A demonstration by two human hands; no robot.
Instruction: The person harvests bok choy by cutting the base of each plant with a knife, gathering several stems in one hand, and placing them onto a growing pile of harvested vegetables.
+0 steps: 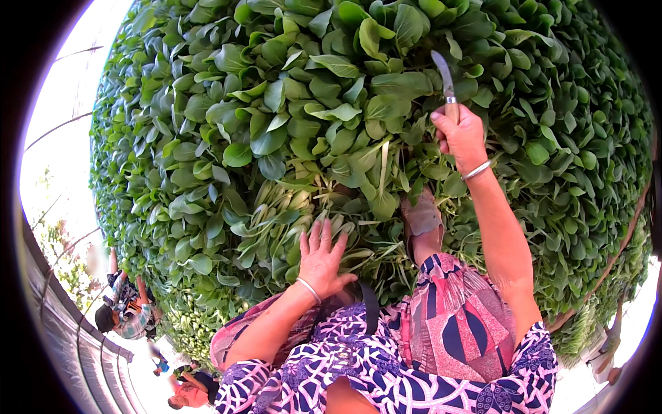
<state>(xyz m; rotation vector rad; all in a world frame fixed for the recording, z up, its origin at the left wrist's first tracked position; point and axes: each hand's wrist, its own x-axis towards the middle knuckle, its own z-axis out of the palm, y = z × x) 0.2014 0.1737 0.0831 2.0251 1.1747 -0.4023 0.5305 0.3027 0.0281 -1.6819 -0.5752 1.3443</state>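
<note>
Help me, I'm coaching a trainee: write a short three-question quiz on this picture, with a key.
1. Which hand holds the knife?
2. True or false: the left hand is balled into a fist.
3. How many of these two hands have a bangle at the wrist?

Key:
1. The right hand.
2. False; the left hand is spread open by pale-stemmed greens.
3. Two.
</note>
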